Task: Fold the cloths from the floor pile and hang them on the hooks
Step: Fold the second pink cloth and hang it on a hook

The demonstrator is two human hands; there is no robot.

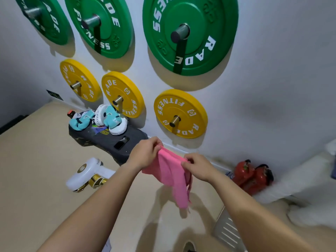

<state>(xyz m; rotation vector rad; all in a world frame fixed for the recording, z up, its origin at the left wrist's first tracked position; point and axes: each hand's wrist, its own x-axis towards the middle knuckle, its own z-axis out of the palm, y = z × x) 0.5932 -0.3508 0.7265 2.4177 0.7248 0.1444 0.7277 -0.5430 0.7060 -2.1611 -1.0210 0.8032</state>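
A pink cloth (172, 177) hangs in the air in front of me, above the beige floor. My left hand (145, 153) pinches its upper left corner. My right hand (198, 166) pinches the upper right edge. The cloth droops between and below both hands, with a long tail pointing down. On the white wall, metal pegs stick out of round weight plates; the nearest is the peg (175, 121) of a yellow plate (180, 113), just above my hands. A pale heap (298, 180) at the right edge is blurred; I cannot tell what it is.
Green plates (190, 33) hang higher on the wall. A dark pad (109, 139) with teal gloves (111, 119) and a phone lies to the left. A white and gold device (87, 175) sits on the floor. Red objects (252, 175) stand by the wall. A slotted metal vent (229, 230) is at the lower right.
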